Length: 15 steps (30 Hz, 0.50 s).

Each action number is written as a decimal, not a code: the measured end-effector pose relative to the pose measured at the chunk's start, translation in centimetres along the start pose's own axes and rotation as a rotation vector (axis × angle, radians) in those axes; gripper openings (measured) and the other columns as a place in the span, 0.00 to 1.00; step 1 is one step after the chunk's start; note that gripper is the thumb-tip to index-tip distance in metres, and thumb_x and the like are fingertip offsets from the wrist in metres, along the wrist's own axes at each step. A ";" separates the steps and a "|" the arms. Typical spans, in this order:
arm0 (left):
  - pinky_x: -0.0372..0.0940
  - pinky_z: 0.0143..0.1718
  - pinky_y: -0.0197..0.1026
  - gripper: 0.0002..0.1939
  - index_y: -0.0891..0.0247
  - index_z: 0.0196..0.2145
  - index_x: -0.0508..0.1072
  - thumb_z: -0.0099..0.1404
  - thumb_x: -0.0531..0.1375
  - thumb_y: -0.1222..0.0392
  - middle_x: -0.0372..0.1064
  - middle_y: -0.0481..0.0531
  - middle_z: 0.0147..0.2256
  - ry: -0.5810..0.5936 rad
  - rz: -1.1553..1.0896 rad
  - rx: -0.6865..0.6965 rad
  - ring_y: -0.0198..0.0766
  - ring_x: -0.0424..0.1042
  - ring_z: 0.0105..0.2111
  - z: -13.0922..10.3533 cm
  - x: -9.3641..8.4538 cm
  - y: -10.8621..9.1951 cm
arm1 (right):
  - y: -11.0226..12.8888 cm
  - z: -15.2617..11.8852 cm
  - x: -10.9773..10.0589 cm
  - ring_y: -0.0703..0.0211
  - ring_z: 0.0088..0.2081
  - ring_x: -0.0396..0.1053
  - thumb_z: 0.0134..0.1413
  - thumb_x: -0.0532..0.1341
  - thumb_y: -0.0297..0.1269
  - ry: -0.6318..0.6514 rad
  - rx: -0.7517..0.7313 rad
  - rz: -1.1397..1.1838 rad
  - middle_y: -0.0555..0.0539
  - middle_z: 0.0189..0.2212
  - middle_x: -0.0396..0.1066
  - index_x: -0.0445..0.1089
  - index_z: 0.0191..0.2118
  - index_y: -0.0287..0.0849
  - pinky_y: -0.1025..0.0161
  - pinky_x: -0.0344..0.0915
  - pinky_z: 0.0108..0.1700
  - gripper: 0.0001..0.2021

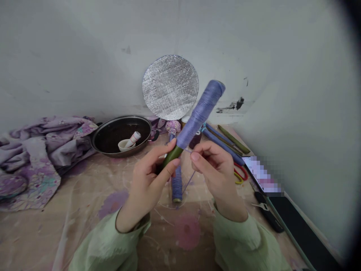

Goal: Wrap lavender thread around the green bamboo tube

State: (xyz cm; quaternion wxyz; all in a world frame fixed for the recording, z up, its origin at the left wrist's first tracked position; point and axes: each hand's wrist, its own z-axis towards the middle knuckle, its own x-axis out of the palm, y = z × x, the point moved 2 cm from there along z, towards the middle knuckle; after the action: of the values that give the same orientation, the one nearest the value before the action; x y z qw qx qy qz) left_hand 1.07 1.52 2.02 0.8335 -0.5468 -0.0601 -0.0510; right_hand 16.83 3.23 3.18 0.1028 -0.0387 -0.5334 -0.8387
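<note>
My left hand [149, 180] is closed around the bare lower end of a green stick [199, 113], which tilts up to the right. Blue-purple thread is wound tightly over its upper length. Just right of the stick, my right hand [220, 173] pinches a taut strand of thread [186, 150] where the winding ends. A loose length of it hangs below, near the tabletop. Behind the hands, a round silver foil disc [170, 88] leans against the wall. Below the disc lies a handle [176, 186] wound in similar thread, partly hidden by my left hand and the stick.
At the left are purple floral cloth [42, 150] and a dark pan [109, 153] holding a small white cup [123, 145]. Toward the right lie several sticks [232, 139], scissors [241, 174], a key [263, 205] and a phone [262, 175]. The wall [98, 56] bounds the table's back.
</note>
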 end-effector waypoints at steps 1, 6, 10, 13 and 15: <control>0.67 0.22 0.34 0.18 0.53 0.49 0.81 0.61 0.70 0.65 0.79 0.50 0.38 -0.016 0.030 0.017 0.33 0.73 0.28 0.0 -0.1 0.0 | -0.2 -0.1 -0.1 0.67 0.21 0.58 0.57 0.69 0.38 -0.007 -0.006 0.019 0.56 0.20 0.65 0.73 0.31 0.44 0.67 0.57 0.22 0.07; 0.65 0.21 0.32 0.16 0.54 0.48 0.81 0.62 0.70 0.64 0.77 0.48 0.34 0.016 -0.038 -0.038 0.31 0.71 0.25 0.1 0.2 -0.6 | -0.6 -0.2 -0.1 0.66 0.21 0.59 0.59 0.69 0.39 -0.010 -0.005 0.063 0.56 0.20 0.64 0.73 0.32 0.45 0.66 0.59 0.24 0.07; 0.64 0.19 0.28 0.14 0.51 0.46 0.81 0.63 0.69 0.64 0.74 0.43 0.29 0.106 -0.246 -0.186 0.27 0.71 0.21 0.0 0.7 -1.4 | -0.5 -0.3 0.3 0.67 0.22 0.62 0.59 0.69 0.38 0.021 0.007 0.109 0.56 0.21 0.67 0.74 0.32 0.45 0.66 0.62 0.26 0.06; 0.63 0.17 0.26 0.14 0.51 0.47 0.81 0.64 0.69 0.64 0.75 0.44 0.30 0.140 -0.349 -0.252 0.26 0.71 0.19 -0.1 0.8 -1.6 | -0.3 -0.4 0.6 0.66 0.22 0.65 0.59 0.69 0.38 0.023 0.003 0.100 0.55 0.22 0.71 0.74 0.32 0.45 0.66 0.64 0.27 0.06; 0.62 0.17 0.25 0.13 0.52 0.46 0.81 0.64 0.68 0.64 0.76 0.45 0.30 0.168 -0.406 -0.287 0.26 0.71 0.19 -0.1 0.8 -1.5 | -0.2 -0.5 0.7 0.65 0.23 0.68 0.60 0.68 0.38 0.033 0.001 0.108 0.54 0.23 0.73 0.73 0.32 0.45 0.66 0.66 0.27 0.06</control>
State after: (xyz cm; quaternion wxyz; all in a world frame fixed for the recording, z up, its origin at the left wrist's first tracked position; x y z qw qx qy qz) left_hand 1.62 0.85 3.48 0.7223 -0.6301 -0.0911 -0.2703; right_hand 16.12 2.79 2.91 0.1566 -0.0533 -0.5291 -0.8323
